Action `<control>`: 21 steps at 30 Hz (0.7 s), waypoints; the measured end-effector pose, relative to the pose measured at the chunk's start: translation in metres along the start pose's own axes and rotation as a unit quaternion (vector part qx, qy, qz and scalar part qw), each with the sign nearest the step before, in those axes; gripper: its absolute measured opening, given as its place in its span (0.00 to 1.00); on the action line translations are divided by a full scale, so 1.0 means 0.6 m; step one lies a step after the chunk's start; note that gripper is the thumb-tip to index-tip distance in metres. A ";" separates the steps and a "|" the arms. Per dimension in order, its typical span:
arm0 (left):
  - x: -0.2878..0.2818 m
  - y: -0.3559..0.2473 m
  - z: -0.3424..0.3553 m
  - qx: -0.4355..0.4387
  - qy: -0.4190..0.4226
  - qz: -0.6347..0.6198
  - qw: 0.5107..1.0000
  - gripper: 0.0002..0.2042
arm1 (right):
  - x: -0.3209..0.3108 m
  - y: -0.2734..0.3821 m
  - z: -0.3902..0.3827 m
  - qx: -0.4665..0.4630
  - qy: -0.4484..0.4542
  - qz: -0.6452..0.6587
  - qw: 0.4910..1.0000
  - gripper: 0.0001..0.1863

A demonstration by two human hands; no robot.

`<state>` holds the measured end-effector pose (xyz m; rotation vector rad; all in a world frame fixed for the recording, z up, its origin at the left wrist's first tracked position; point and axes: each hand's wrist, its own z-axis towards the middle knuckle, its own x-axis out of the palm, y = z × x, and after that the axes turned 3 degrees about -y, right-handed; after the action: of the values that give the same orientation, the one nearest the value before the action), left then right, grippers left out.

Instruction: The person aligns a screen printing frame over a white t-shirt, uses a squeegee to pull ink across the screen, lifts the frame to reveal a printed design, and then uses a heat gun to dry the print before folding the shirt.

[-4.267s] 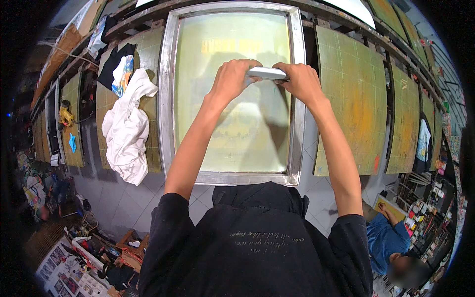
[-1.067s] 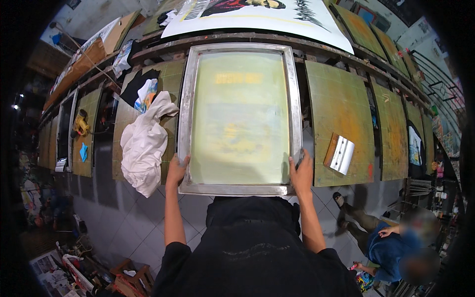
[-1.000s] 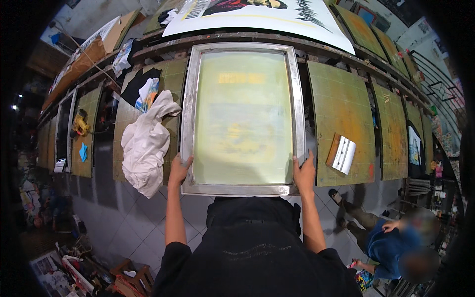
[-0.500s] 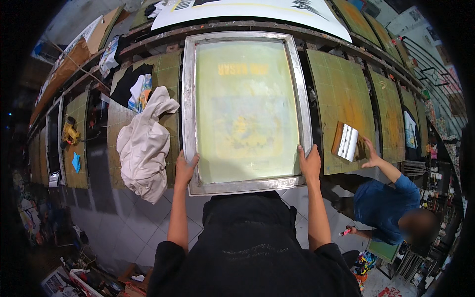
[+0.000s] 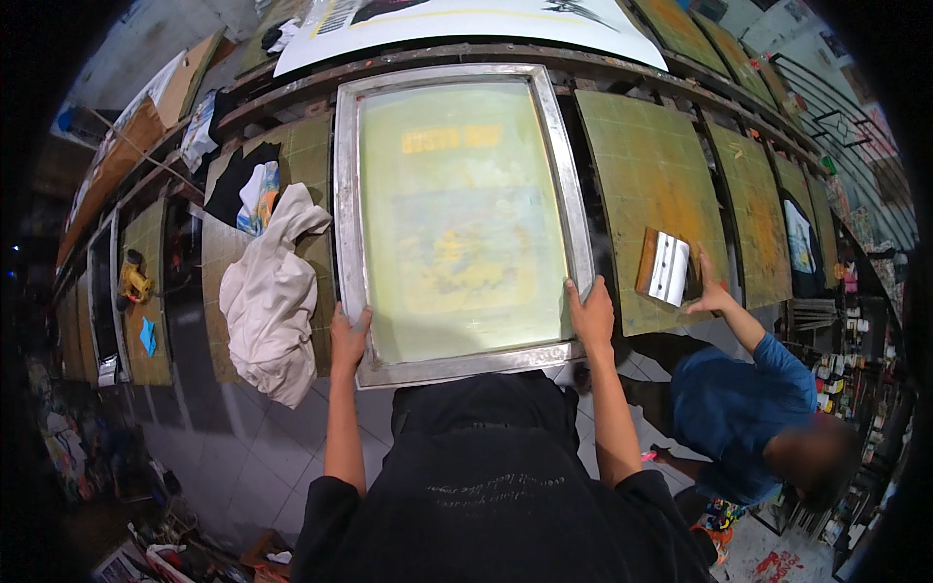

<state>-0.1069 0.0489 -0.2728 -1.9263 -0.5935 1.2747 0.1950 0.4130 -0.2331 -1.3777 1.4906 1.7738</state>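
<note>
Right in front of me is a screen printing frame (image 5: pixel 466 375) with a silver metal border and a pale yellow-green mesh (image 5: pixel 442 180). Faint yellowish lettering and a blurry picture area show in the mesh. My left hand (image 5: pixel 348 338) grips the frame's left side by the near corner. On the opposite side, near the right corner, my right hand (image 5: pixel 590 313) is wrapped over the border, thumb on top. The frame lies over the bench, its near edge close to my body.
Left of the frame lies a crumpled pale cloth (image 5: pixel 267 301) on a green board, with a folded black shirt (image 5: pixel 233 185) behind. A squeegee (image 5: pixel 668 269) rests on the right board, beside a co-worker's hand (image 5: pixel 714 291). Farther left are a yellow tool (image 5: pixel 135 280) and a blue scrap (image 5: pixel 148 336).
My view has turned a little, so the scene sits slightly further left. Both my hands keep their hold on the frame. The co-worker at right has leaned nearer, hand still by the squeegee.
</note>
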 end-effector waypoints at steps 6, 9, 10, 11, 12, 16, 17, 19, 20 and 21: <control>-0.004 0.031 0.004 0.000 -0.004 0.017 1.000 0.42 | 0.002 -0.001 0.000 -0.004 0.008 0.004 1.000 0.33; -0.002 0.013 0.006 -0.017 0.030 -0.035 0.999 0.42 | -0.001 -0.005 0.001 -0.006 0.002 0.006 1.000 0.32; -0.001 0.016 0.006 -0.019 0.028 -0.034 0.999 0.43 | 0.001 -0.006 0.001 -0.005 0.005 0.006 1.000 0.33; -0.001 0.019 0.007 -0.020 0.026 -0.033 0.999 0.43 | 0.002 -0.009 0.000 -0.005 0.008 0.005 1.000 0.33; -0.001 0.023 0.008 -0.022 0.024 -0.032 0.999 0.44 | 0.003 -0.011 0.000 -0.003 0.011 0.004 1.000 0.33; -0.003 0.038 0.014 -0.018 0.039 -0.041 0.998 0.44 | 0.002 -0.007 -0.001 -0.001 0.014 0.005 1.000 0.35; -0.003 0.038 0.014 -0.019 0.041 -0.045 0.998 0.44 | 0.002 -0.007 -0.001 -0.001 0.011 0.005 1.000 0.35; -0.003 0.041 0.015 -0.019 0.039 -0.042 0.998 0.45 | 0.004 -0.007 -0.002 -0.006 0.004 0.010 1.000 0.36; -0.003 0.043 0.016 -0.019 0.037 -0.034 0.999 0.45 | 0.004 -0.007 -0.002 -0.009 0.000 0.012 1.000 0.37; -0.004 0.045 0.016 -0.018 0.035 -0.027 0.999 0.45 | 0.005 -0.008 -0.002 -0.007 0.003 0.010 1.000 0.37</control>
<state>-0.1172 0.0336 -0.2952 -1.9629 -0.6327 1.1656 0.1981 0.4125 -0.2377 -1.3794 1.5029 1.7970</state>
